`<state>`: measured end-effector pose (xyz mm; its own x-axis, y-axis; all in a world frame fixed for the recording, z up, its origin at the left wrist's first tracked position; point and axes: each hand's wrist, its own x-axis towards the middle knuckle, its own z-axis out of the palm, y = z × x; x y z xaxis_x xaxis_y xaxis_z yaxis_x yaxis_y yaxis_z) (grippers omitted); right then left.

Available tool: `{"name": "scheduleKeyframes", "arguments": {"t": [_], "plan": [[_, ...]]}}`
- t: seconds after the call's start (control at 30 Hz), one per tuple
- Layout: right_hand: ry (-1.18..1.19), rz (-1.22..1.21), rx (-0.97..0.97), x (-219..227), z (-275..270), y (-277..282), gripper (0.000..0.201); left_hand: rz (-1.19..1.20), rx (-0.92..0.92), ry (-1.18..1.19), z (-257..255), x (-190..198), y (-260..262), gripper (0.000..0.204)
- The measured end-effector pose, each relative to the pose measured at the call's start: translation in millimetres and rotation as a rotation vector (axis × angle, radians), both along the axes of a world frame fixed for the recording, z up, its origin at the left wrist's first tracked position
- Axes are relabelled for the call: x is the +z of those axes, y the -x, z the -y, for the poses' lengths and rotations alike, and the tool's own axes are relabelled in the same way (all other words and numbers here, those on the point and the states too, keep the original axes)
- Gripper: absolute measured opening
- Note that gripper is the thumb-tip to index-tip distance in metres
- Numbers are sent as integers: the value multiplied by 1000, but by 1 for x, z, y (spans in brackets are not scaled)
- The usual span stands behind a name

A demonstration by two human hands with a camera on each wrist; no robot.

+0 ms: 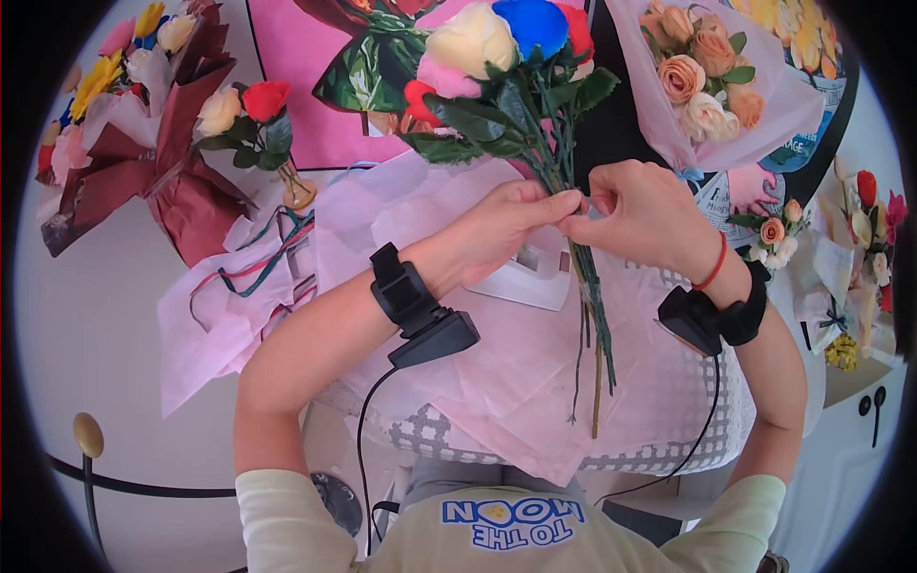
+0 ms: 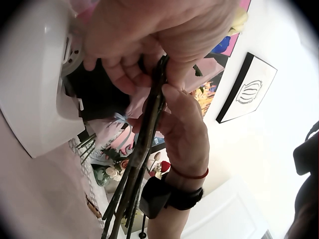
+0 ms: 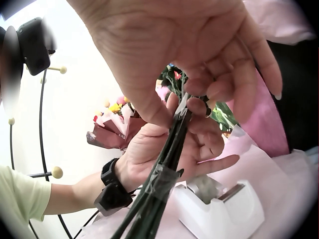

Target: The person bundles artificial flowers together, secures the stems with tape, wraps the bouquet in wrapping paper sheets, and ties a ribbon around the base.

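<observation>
Bouquet [image 1: 521,105] at upper centre of the head view, with stems [image 1: 592,298] down to lower centre. Left hand [image 1: 506,224] and right hand [image 1: 650,207] close together, in a pinch on the stems. Possible fault: fanning from a loosened grip or poorly stuck clear tape [image 3: 163,179]. Tape dispenser [image 1: 521,289] just beside, liable to knocks; counter edge [image 1: 432,430] near stem tips at lower centre; freer room at right, over pink paper [image 1: 664,382].

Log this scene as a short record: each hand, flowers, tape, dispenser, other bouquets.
Left hand: holds the stems
Right hand: pinches at the stems, beside the left hand
Flowers: cream, blue, red and pink, at the stems' far end
Tape: clear, on the stems
Dispenser: white, on pink paper
Other bouquets: peach-rose bouquet, dark red-wrapped bouquet
</observation>
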<state>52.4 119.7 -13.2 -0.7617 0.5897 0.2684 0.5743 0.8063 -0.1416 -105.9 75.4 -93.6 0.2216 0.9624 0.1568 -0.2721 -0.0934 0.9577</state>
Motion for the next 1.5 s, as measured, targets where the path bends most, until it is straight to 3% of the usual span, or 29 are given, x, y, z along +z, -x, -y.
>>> {"name": "scheduleKeyframes", "arguments": {"t": [0.3,0.37,0.5,1.0,1.2,1.37,1.5], "plan": [[87,47,-53,-1,-7,-1,42,24,32,18,3,5,-4,33],[239,12,3,-3,-15,-3,43,9,21,23,0,4,-1,33],[305,-21,30,-6,-21,-6,43,-16,-6,33,-2,1,1,36],[192,-55,19,-4,-14,-6,43,3,39,5,4,7,-5,39],[23,-78,20,-13,-8,-3,49,-18,136,32,5,9,-13,34],[-194,-242,110,-27,-1,0,46,30,177,6,4,8,-20,30],[-222,-283,67,-36,3,4,50,21,200,7,7,15,-24,27]]}}
